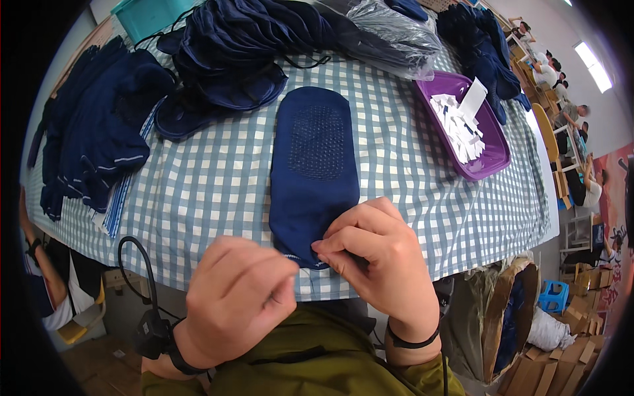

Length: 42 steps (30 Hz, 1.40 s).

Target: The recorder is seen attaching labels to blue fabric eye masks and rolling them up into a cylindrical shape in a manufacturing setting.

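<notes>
While a blue-green and white checked cloth covers the tabletop (198, 178), a flat navy sock (314, 175) lies lengthwise at its middle, dotted sole up and opening toward the person. The right hand (366, 254) pinches the sock's near edge between thumb and fingertips. The left hand (243, 297) is curled just beside that edge, at its left; whether its fingers grip anything, I cannot tell.

To the left, a navy pile (99, 125) with thin white lines spreads near the tabletop's edge. A gathered navy bundle (254, 33) stretches across the far side, near a teal bin (148, 20) and a clear plastic bag (396, 43). At the right, a purple tray (487, 165) holds white slips (456, 132), with another navy heap (479, 46) beyond it.

Past the right edge, the room runs back under a bright strip light (593, 66), with several seated people (547, 72) at other tables. A blue stool (553, 297), a white sack (549, 331) and cardboard (558, 369) stand or lie on the floor; a reddish panel (613, 191) covers part of the wall.
</notes>
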Each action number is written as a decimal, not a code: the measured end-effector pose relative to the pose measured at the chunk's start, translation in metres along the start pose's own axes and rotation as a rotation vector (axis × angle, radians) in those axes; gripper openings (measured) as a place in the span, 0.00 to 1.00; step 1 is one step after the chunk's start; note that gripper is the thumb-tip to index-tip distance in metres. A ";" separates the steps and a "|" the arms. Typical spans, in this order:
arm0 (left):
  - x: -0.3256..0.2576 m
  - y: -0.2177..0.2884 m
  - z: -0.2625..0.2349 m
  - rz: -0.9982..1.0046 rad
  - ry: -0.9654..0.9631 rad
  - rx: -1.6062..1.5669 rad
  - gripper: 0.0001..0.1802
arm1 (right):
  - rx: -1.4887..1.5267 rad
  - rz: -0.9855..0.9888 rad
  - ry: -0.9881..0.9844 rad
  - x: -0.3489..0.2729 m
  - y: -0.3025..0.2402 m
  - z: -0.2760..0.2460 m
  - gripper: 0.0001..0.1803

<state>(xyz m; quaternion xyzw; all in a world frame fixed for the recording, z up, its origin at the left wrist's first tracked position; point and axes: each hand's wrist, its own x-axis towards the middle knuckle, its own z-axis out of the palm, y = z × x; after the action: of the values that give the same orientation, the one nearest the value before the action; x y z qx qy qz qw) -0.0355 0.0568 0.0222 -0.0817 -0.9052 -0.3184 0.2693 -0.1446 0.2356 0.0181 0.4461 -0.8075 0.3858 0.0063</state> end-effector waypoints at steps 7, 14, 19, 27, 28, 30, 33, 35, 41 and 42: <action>0.009 -0.009 0.000 0.097 -0.173 0.006 0.12 | 0.113 0.114 0.132 -0.004 -0.001 -0.003 0.08; 0.025 -0.001 -0.005 0.224 -0.469 0.318 0.14 | 0.054 -0.056 0.025 -0.011 -0.002 -0.009 0.15; 0.025 -0.008 -0.029 0.160 -0.541 0.083 0.14 | 0.006 -0.145 0.019 -0.024 -0.018 -0.003 0.19; 0.012 -0.017 -0.025 -0.257 -0.399 -0.151 0.11 | -0.006 -0.031 0.081 -0.030 -0.021 0.018 0.16; 0.012 -0.015 -0.023 -0.336 -0.370 -0.184 0.10 | -0.011 0.009 0.089 -0.030 -0.022 0.019 0.15; 0.012 -0.014 -0.020 -0.473 -0.275 -0.197 0.09 | -0.007 0.090 0.100 -0.028 -0.024 0.021 0.15; 0.010 -0.019 -0.019 -0.461 -0.267 -0.206 0.07 | 0.038 0.178 0.177 -0.024 -0.027 0.028 0.12; 0.007 -0.023 -0.019 -0.383 -0.258 -0.153 0.07 | -0.012 0.230 0.185 -0.023 -0.030 0.029 0.11; -0.004 -0.015 -0.012 0.077 0.017 0.052 0.11 | -0.043 0.179 0.108 -0.014 -0.027 0.022 0.10; -0.005 -0.014 -0.011 0.205 0.050 0.059 0.13 | -0.048 0.175 0.095 -0.013 -0.027 0.021 0.10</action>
<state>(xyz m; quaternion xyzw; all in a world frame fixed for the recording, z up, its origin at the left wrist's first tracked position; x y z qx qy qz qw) -0.0314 0.0393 0.0195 -0.1581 -0.8939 -0.2645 0.3255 -0.1104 0.2235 0.0158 0.3550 -0.8512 0.3860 0.0216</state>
